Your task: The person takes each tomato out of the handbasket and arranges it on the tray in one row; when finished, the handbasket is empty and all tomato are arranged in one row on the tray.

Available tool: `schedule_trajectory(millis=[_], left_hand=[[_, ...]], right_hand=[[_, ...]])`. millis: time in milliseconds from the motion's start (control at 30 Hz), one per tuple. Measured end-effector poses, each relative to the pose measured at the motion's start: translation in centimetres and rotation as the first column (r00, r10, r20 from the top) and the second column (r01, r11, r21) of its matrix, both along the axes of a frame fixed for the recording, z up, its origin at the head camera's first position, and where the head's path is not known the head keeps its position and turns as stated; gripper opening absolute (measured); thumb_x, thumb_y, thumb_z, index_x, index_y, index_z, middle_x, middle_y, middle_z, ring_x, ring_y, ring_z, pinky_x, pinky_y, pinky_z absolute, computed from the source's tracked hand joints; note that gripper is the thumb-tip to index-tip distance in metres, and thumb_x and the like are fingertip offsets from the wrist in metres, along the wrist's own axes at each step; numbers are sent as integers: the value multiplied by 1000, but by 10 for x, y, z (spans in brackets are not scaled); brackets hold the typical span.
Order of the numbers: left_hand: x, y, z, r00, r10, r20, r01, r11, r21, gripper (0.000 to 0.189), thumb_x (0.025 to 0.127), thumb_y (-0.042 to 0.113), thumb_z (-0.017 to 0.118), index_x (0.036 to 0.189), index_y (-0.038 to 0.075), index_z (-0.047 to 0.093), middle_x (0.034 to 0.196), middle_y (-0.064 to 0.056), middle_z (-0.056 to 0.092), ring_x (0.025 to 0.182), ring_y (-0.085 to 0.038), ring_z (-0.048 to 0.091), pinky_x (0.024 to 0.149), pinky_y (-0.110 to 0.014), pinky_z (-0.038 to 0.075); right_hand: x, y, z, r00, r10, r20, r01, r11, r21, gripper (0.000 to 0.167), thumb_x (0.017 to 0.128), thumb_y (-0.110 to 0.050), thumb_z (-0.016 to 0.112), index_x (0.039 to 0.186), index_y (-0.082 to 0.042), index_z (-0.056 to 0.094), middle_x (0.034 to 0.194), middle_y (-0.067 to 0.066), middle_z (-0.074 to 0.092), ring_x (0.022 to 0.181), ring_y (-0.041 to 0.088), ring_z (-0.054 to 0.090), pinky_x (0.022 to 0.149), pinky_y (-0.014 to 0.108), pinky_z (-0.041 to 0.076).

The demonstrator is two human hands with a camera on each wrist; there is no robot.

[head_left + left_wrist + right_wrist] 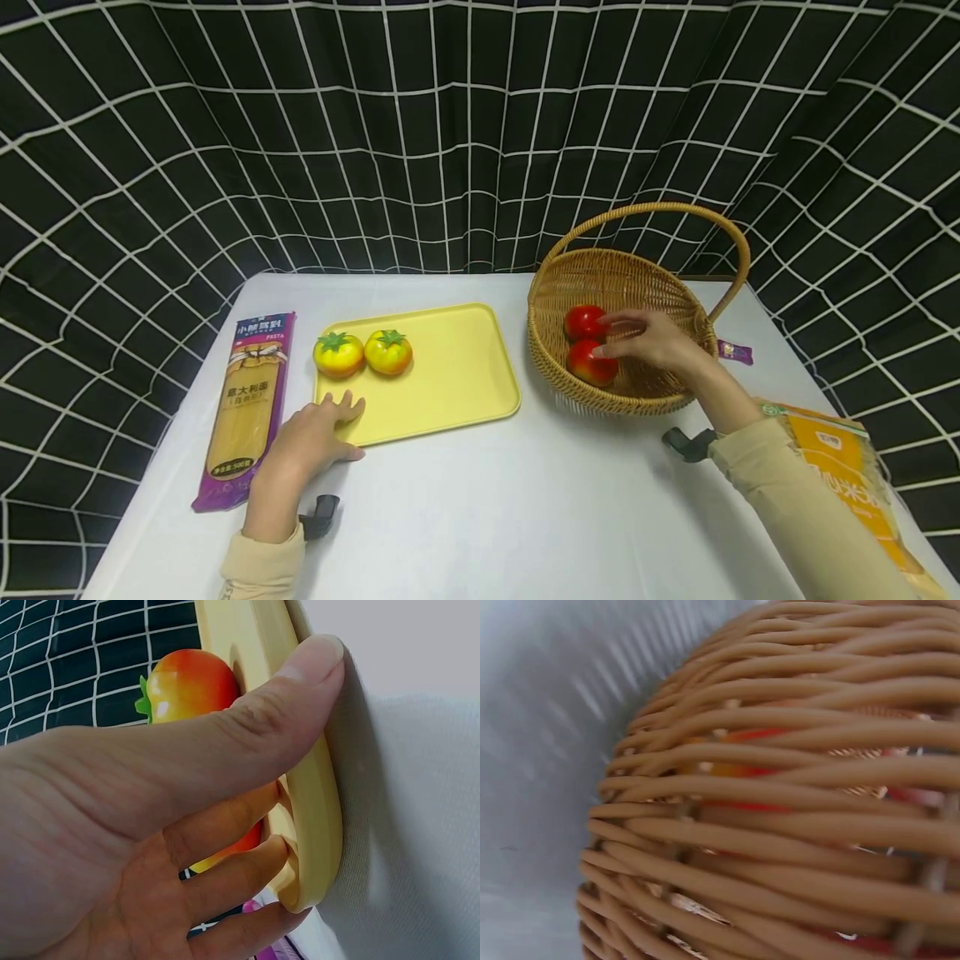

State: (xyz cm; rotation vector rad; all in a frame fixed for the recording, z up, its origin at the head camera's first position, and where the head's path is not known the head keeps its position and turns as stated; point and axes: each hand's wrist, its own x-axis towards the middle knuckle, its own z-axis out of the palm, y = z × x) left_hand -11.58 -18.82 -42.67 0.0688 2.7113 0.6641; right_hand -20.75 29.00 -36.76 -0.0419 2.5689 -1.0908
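Note:
My left hand (pixel 311 435) rests at the near left corner of a yellow tray (pixel 442 367), fingers spread over its rim. In the left wrist view the thumb (pixel 277 720) lies across the tray's edge. Two yellow-orange tomatoes with green tops, one left (pixel 339 355) and one right (pixel 388 352), sit at the tray's left end. Inside a wicker basket (pixel 551 367), my right hand (pixel 652 337) reaches over two red round fruits, one behind (pixel 585 322) and one in front (pixel 591 364). Its fingertips overlap the rear fruit and its thumb the front one. Basket weave hides that hand in the right wrist view.
A purple pasta packet (pixel 243 408) lies left of the tray. The basket's tall handle (pixel 660 208) arches above its bowl. To the right are a small purple wrapped item (pixel 735 352) and an orange food bag (pixel 843 467). A black gridded cloth (pixel 465 133) hangs behind the table.

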Motion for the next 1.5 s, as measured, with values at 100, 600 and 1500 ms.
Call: schedule_trajectory(millis=[100,600,1500], left_hand=[[0,0,0,1000,-2,-2,2,1000,1,75,88,22,87,154,10,54,166,-31,34,151,-63,28,121,-76,29],[0,1,1,1000,-4,-11,4,1000,-4,73,88,21,87,153,10,55,166,-28,36,150,-63,29,120,-76,31],[1,0,1,1000,3,-8,-3,1000,7,74,88,21,87,154,9,55,167,-27,36,151,-62,30,122,-75,30]], right_hand=[[-1,0,-5,999,25,44,-26,999,30,67,94,-35,80,148,-2,58,151,33,55,141,53,48,115,73,43],[-2,-6,-14,998,61,18,-62,996,69,63,91,-22,84,143,5,60,146,38,55,135,56,51,109,69,49],[2,-15,8,997,20,-76,-20,1000,-6,65,94,-24,82,151,-4,57,149,31,56,133,49,54,107,60,53]])
